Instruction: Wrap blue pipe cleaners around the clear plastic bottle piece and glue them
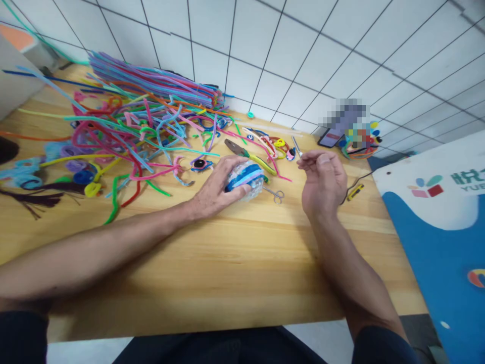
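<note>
My left hand (217, 189) is wrapped round a ball (246, 178) banded in blue, white and pink, with a clear, bumpy layer at its lower side. It rests on or just over the wooden table. To its right, my right hand (324, 179) is raised with the fingers curled in. A slim silver piece (297, 146) shows at its fingertips; whether it is gripped or lies behind them is unclear. Small scissors (278, 195) lie beside the ball, partly covered by it. Pliers with yellow-green handles (261, 164) lie just behind.
Tangled pipe cleaners (113, 131) cover the table's left side, with a thick bundle (155, 78) along the tiled wall. A phone (333, 134) and a colourful pipe-cleaner piece (359, 144) stand at the back right. A yellow cutter (355, 192) lies near a blue-and-white board (435, 227).
</note>
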`<state>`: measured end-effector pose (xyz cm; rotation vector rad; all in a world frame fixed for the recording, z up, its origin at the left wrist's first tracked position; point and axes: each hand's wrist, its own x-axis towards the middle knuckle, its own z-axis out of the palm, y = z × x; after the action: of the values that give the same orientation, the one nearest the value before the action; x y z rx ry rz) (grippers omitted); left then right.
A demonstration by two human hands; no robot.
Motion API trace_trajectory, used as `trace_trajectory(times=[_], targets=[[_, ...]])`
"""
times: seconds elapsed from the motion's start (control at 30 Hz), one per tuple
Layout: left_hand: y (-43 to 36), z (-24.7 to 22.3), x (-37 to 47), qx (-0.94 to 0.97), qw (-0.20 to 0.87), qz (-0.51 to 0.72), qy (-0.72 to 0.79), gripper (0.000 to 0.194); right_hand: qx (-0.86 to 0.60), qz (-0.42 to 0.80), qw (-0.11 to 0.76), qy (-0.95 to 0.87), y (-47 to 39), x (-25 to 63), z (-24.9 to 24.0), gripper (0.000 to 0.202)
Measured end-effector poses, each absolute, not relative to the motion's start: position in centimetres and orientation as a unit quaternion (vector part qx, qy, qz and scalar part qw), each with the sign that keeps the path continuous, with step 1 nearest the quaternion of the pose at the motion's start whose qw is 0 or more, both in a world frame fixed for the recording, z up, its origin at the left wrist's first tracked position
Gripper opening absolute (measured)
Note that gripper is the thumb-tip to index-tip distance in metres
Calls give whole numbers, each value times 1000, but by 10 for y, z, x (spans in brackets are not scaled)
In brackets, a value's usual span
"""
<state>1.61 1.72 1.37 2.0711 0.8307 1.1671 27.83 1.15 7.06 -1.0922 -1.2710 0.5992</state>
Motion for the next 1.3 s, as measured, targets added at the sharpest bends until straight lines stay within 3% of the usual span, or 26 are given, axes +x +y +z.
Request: trace_trajectory(times=[0.17, 0.37, 0.7, 0.83, 0.93, 1.07, 1.17, 1.23, 1.3], targets=[[15, 14, 16, 782, 313, 440, 312, 57, -538, 305, 539, -572, 28, 301, 77, 34], [9, 12, 17, 803, 321, 422, 272, 59, -610, 287, 466, -573, 8, 327, 51, 29], [12, 12, 17, 795, 351, 409, 277, 57, -652, 177, 585, -448, -1, 372, 42, 35], [12, 11, 18, 794, 348, 418, 272, 58, -610, 196, 538, -547, -21, 337, 55, 25], [13, 11, 18, 792, 346, 423, 272, 59, -550, 140, 473, -673, -40, 302, 61, 15], [14, 11, 19, 789, 350, 422, 278, 59, -430, 12, 424, -797, -56, 262, 59, 35], [15, 11, 19, 783, 352, 430, 280, 58, -389, -1, 410, -825, -60, 246, 53, 53], [16, 11, 19, 782, 353, 430, 280, 59, -401, 13, 425, -811, -58, 249, 49, 51], [15, 11, 19, 784, 353, 428, 279, 59, -455, 35, 456, -764, -52, 266, 46, 37]])
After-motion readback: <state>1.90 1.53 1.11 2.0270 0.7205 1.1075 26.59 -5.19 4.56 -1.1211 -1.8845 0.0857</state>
